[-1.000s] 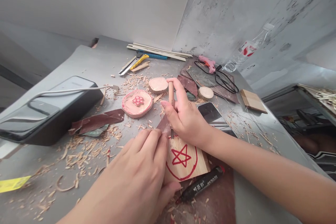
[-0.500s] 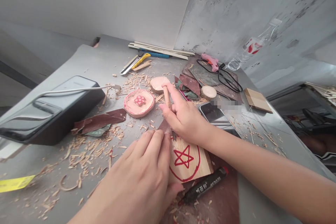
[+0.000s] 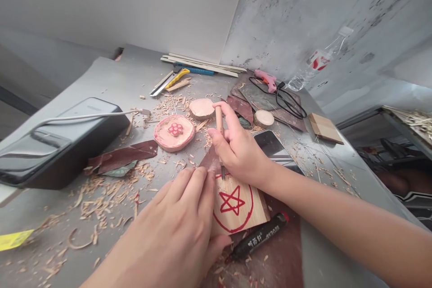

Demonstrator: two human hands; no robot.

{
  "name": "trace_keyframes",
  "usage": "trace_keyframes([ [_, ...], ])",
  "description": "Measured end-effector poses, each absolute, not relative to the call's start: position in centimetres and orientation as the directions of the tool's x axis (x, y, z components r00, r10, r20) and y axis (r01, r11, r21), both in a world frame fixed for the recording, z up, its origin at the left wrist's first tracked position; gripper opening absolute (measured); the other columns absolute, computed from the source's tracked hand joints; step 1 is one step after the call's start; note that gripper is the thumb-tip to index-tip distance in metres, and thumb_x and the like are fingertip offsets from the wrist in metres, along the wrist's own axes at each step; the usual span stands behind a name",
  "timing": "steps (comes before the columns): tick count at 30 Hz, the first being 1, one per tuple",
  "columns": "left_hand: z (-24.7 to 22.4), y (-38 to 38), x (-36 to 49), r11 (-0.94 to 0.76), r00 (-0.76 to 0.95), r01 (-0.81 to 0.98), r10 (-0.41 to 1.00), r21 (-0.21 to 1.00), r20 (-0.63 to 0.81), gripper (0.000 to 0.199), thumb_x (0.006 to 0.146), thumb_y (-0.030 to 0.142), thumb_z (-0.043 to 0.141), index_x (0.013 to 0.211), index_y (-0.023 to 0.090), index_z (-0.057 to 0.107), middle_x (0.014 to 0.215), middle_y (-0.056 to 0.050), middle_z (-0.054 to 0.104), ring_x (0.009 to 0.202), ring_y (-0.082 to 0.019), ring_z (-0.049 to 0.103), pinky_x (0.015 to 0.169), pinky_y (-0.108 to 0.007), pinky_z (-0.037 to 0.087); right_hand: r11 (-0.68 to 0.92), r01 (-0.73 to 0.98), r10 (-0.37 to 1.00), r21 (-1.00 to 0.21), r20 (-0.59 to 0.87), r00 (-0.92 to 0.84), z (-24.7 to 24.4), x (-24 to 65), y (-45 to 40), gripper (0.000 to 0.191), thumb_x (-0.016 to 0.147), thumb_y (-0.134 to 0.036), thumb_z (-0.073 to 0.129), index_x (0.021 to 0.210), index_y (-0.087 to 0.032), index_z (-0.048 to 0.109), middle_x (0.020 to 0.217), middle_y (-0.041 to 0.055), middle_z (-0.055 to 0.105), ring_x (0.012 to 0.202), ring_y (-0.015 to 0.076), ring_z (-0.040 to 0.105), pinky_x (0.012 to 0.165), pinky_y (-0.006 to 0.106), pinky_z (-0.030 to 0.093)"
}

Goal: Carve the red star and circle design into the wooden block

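Observation:
My right hand (image 3: 236, 144) is closed round the wooden handle of a carving chisel (image 3: 219, 122). The chisel stands nearly upright, its metal tip at the far edge of a square wooden board (image 3: 258, 204) marked with a red star inside a red circle. Over the board's left side, my left hand (image 3: 184, 216) grips it, fingers together on the far side and thumb at the near edge. A black marker (image 3: 259, 236) with a red end lies along the board's near edge. Dark red sheet (image 3: 283, 261) shows beneath both.
Beyond my hands lie a wood slice (image 3: 174, 132) with a carved red flower, a plain slice (image 3: 201, 108), a smaller one (image 3: 263, 118) and a phone (image 3: 269, 143). Farther back are cutter knives (image 3: 170, 82), a pink glue gun (image 3: 266, 79) and a bottle (image 3: 315, 63). A dark box (image 3: 77, 144) stands left among shavings.
My right hand has tipped the chisel more upright, with its tip still at the board's far edge. My left hand keeps its hold. The whole view has shifted slightly.

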State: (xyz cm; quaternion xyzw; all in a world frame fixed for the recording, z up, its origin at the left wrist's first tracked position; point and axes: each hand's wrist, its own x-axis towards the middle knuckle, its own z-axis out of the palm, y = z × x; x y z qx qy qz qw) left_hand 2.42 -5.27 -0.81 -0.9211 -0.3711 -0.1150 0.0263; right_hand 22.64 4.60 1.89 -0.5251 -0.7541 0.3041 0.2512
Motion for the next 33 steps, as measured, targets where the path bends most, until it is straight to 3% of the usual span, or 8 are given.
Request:
trace_keyframes([
  [4, -0.8, -5.65, 2.28, -0.726, 0.699, 0.686, 0.675, 0.041, 0.236, 0.07, 0.121, 0.048, 0.033, 0.161, 0.001, 0.066, 0.15, -0.026, 0.077, 0.136, -0.042, 0.07, 0.112, -0.052, 0.059, 0.268, 0.645, 0.948, -0.716, 0.077, -0.308, 2.11, 22.51, 4.17, 0.07, 0.118, -0.038, 0.048, 0.18, -0.013, 0.028, 0.132, 0.0198, 0.082, 0.077, 0.0262, 0.076, 0.068, 0.041, 0.059],
  [8, -0.98, -5.45, 2.58, -0.727, 0.698, 0.686, 0.674, 0.045, 0.244, 0.071, 0.122, 0.05, 0.029, 0.161, 0.003, 0.066, 0.152, -0.026, 0.076, 0.139, -0.043, 0.069, 0.114, -0.052, 0.058, 0.296, 0.65, 0.945, -0.7, 0.114, -0.308, 1.92, 22.53, 4.02, 0.069, 0.118, -0.039, 0.049, 0.182, -0.02, 0.028, 0.128, 0.0139, 0.082, 0.074, 0.0239, 0.075, 0.071, 0.04, 0.059],
  [10, -1.01, -5.28, 2.72, -0.721, 0.693, 0.692, 0.682, 0.049, 0.234, 0.07, 0.122, 0.049, 0.03, 0.162, 0.003, 0.066, 0.152, -0.026, 0.076, 0.139, -0.043, 0.069, 0.112, -0.052, 0.059, 0.296, 0.665, 0.945, -0.685, 0.11, -0.308, 1.8, 22.53, 4.07, 0.07, 0.119, -0.041, 0.049, 0.182, -0.02, 0.028, 0.121, 0.012, 0.083, 0.069, 0.0227, 0.071, 0.07, 0.04, 0.057],
  [16, -0.92, -5.44, 2.62, -0.697, 0.67, 0.714, 0.708, 0.067, 0.224, 0.071, 0.122, 0.05, 0.029, 0.16, 0.003, 0.068, 0.15, -0.024, 0.078, 0.137, -0.042, 0.07, 0.111, -0.052, 0.06, 0.299, 0.691, 0.925, -0.658, 0.023, -0.378, 1.81, 22.37, 4.41, 0.076, 0.115, -0.04, 0.052, 0.18, -0.005, 0.033, 0.092, 0.0084, 0.081, 0.054, 0.0206, 0.052, 0.063, 0.038, 0.047],
  [23, -0.71, -5.01, 2.65, -0.718, 0.696, 0.689, 0.693, 0.096, 0.187, 0.077, 0.122, 0.051, 0.019, 0.161, 0.006, 0.067, 0.154, -0.024, 0.076, 0.137, -0.042, 0.071, 0.11, -0.053, 0.062, 0.291, 0.63, 0.898, -0.72, -0.021, -0.439, 2.05, 22.76, 4.82, 0.07, 0.115, -0.039, 0.052, 0.176, -0.007, 0.037, 0.074, -0.0026, 0.069, 0.053, 0.0195, 0.054, 0.06, 0.034, 0.047],
  [27, -0.77, -5.1, 2.58, -0.707, 0.685, 0.701, 0.704, 0.095, 0.185, 0.076, 0.122, 0.051, 0.019, 0.159, 0.008, 0.069, 0.15, -0.023, 0.078, 0.134, -0.041, 0.072, 0.108, -0.051, 0.062, 0.231, 0.571, 0.938, -0.787, 0.024, -0.346, 2.02, 22.86, 4.74, 0.068, 0.116, -0.038, 0.05, 0.176, -0.01, 0.034, 0.079, -0.0005, 0.067, 0.064, 0.022, 0.063, 0.058, 0.033, 0.046],
  [33, -0.92, -5.36, 2.59, -0.726, 0.696, 0.687, 0.668, 0.024, 0.262, 0.07, 0.122, 0.05, 0.031, 0.154, 0.004, 0.073, 0.151, -0.024, 0.078, 0.137, -0.042, 0.07, 0.11, -0.05, 0.059, 0.247, 0.596, 0.945, -0.764, 0.054, -0.323, 2.0, 22.8, 4.25, 0.068, 0.117, -0.04, 0.052, 0.178, -0.019, 0.03, 0.106, 0.01, 0.08, 0.086, 0.0288, 0.079, 0.062, 0.035, 0.052],
])
